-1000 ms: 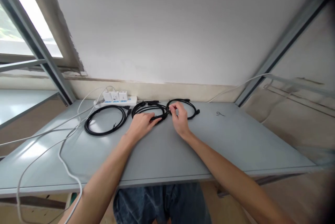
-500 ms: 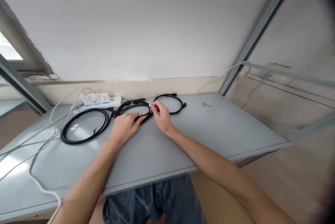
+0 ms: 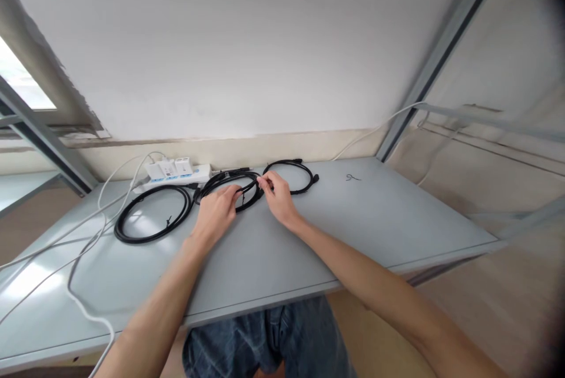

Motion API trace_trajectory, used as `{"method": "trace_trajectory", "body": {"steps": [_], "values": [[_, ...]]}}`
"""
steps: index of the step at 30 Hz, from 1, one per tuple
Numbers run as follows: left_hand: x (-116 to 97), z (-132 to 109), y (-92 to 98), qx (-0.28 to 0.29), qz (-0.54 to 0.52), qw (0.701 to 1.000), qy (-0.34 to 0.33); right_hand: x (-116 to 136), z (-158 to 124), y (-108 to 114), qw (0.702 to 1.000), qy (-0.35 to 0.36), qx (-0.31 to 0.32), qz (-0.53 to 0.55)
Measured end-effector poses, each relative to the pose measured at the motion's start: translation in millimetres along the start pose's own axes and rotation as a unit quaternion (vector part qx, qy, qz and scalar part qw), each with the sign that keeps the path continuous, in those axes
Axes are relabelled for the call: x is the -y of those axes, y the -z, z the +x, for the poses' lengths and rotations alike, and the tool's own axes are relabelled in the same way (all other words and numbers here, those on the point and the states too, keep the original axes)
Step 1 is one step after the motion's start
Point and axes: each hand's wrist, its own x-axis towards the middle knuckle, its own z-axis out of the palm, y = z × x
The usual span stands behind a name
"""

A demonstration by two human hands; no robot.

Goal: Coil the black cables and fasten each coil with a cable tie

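Three coils of black cable lie in a row along the back of the grey table [image 3: 282, 248]. Both hands are at the middle cable coil [image 3: 251, 204]. My left hand [image 3: 219, 208] is closed on its near left side, thumb and fingers pinching a strand. My right hand [image 3: 277, 194] pinches the coil's right side with thumb and forefinger; the exact spot between the fingertips is hidden. A left cable coil [image 3: 132, 241] rests flat with a small twist tie [image 3: 168, 221] on it. Behind my right hand lies a thinner right cable coil [image 3: 304, 167].
A white power strip [image 3: 200, 176] with white plugs stands against the wall at the back left. White cords [image 3: 95, 318] run across the table's left side. A loose black twist tie [image 3: 352, 177] lies to the right. Metal posts [image 3: 408, 101] rise at both ends.
My left hand's fingers have closed in from a spread thumb, lifting a strand of the middle coil slightly. My right hand keeps its pinch. The whole view has shifted slightly.
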Motion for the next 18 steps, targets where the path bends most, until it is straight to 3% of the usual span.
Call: {"method": "trace_trajectory", "body": {"steps": [7,12,18], "values": [[-5,1,3.0,0.011,0.013,1.000,0.019,-8,-3,-2,0.998,-0.045,0.037,0.016],[-9,-1,3.5,-0.035,0.032,0.998,0.045,-13,-3,-5,0.997,-0.055,0.045,0.018],[-8,-4,4.9,-0.099,0.027,0.994,0.037,-16,-1,-4,0.996,-0.063,0.002,0.062]]}}
